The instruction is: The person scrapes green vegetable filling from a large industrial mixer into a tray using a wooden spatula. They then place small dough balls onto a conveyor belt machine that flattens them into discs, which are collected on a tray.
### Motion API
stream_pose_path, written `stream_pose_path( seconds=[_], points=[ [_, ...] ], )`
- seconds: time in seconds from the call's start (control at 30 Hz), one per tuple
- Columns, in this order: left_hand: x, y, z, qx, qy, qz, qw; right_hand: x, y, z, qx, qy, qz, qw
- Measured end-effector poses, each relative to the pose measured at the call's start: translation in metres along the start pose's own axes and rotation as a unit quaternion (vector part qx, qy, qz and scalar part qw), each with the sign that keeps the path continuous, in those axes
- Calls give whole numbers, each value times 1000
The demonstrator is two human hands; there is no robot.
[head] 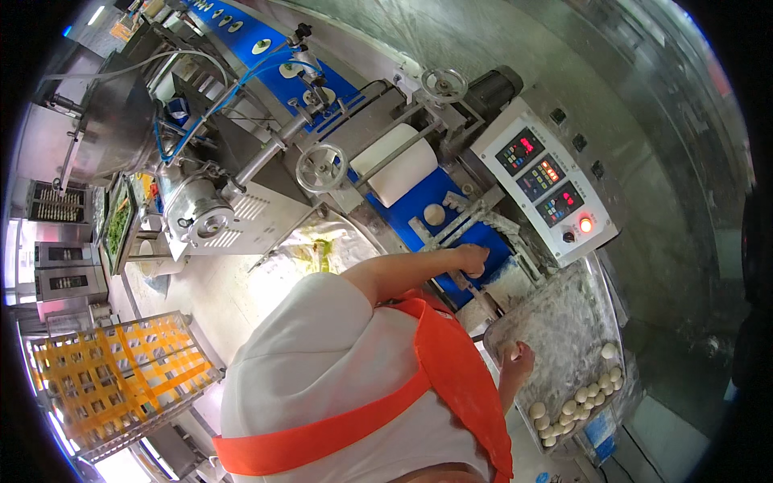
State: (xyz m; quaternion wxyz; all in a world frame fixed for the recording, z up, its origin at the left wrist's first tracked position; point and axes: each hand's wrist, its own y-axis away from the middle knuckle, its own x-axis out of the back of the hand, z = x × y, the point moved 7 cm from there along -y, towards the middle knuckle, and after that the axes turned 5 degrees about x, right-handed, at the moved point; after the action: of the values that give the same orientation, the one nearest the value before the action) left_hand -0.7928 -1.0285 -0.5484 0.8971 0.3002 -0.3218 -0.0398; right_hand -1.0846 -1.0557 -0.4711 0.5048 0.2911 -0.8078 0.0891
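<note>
My left hand point(474, 260) is over the lower end of a blue conveyor belt point(445, 185), fingers curled downward; what lies under them is hidden. Farther up this belt, a flattened dough ball point(434, 214) lies between metal guides, before a white roller point(395, 163). My right hand point(518, 360) is above the near edge of a floured metal tray point(561, 314), its fingers bent around a small pale piece that looks like dough. Several round dough balls point(567, 407) are gathered along the tray's far right end, with one dough ball point(609, 350) slightly apart.
A control panel point(543, 181) with red lit displays stands beside the belt. Handwheels point(322, 167) flank the roller. Beyond it, dough rounds with green filling point(261, 46) lie on the belt. A steel filling machine point(196, 202) and an orange-strapped rack point(124, 380) stand to the left.
</note>
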Motion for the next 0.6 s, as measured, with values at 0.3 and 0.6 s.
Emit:
stream_pose_path(
  seconds=[0.3, 0.6],
  points=[
    [13, 49, 66, -184, 281, -40, 941, 28, -29, -69, -39, -355, 139, 924],
    [19, 49, 27, -360, 28, 77, 929, 123, 27, 83, -222, 275, 310, 883]
  ],
)
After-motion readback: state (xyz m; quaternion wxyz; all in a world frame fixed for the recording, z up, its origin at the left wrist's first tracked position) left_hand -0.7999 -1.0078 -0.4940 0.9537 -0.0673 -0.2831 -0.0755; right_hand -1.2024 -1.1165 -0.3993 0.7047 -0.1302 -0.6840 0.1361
